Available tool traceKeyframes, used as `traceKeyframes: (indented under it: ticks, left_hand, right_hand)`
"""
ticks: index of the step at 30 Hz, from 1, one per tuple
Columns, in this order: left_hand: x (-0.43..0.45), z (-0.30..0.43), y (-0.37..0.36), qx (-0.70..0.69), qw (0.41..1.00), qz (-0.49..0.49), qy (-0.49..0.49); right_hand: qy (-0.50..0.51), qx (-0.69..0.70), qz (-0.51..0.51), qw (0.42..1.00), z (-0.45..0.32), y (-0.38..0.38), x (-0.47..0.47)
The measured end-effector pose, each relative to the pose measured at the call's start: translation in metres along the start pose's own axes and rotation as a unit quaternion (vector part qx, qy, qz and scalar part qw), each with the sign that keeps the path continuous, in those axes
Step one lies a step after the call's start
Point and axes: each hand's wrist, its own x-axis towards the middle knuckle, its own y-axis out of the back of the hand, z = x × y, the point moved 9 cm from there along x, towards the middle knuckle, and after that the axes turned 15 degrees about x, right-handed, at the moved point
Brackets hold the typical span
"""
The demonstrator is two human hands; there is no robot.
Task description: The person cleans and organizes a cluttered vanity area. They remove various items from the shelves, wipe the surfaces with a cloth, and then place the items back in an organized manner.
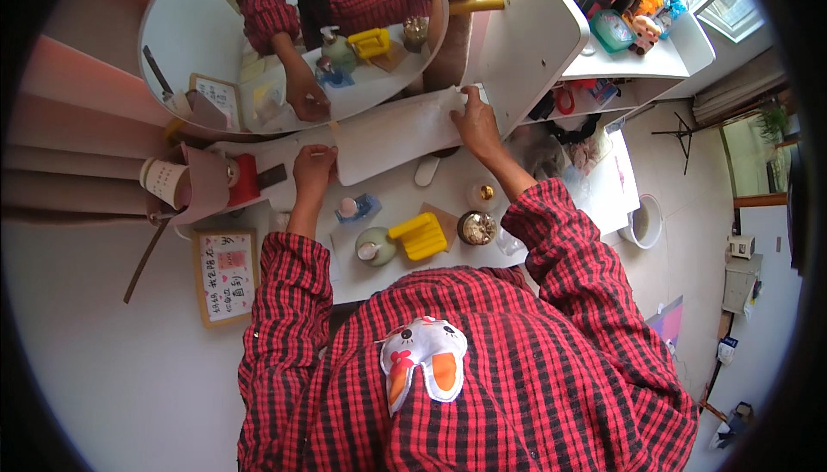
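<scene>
Below an oval mirror [291, 39], a long white panel or sheet [394, 139] lies tilted over the back of a white dressing table [400, 197]. My right hand [477, 120] grips its right end between thumb and fingers. At its left end is my left hand [313, 165], with fingers curled near the edge; whether they pinch it I cannot tell. In front of the panel are a blue glass bottle [362, 207], a green pump bottle [376, 246], a yellow plastic chair-shaped holder [420, 236] and a jar with a gold lid [478, 228].
A framed handwritten card [226, 278] stands at the left, below a paper cup [165, 182] in a pink holder. White shelves [620, 65] with cosmetics rise at the right, with plastic bags [539, 152] beneath. A white bucket [645, 223] stands on the floor.
</scene>
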Motion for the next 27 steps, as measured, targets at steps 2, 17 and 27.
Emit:
traceKeyframes:
  ticks: [2,17,27]
  left_hand:
    - [0.002,-0.005,-0.002,0.013,1.000,-0.002,-0.015]
    - [0.012,0.005,-0.004,0.162,0.973,0.100,-0.126]
    - [0.012,0.007,-0.002,0.212,0.958,0.162,-0.108]
  right_hand:
    - [0.015,0.013,-0.017,1.000,-0.007,0.006,-0.007]
    - [-0.075,-0.230,-0.244,0.939,0.022,0.010,-0.120]
    - [0.072,-0.113,-0.188,0.973,-0.073,0.021,-0.083]
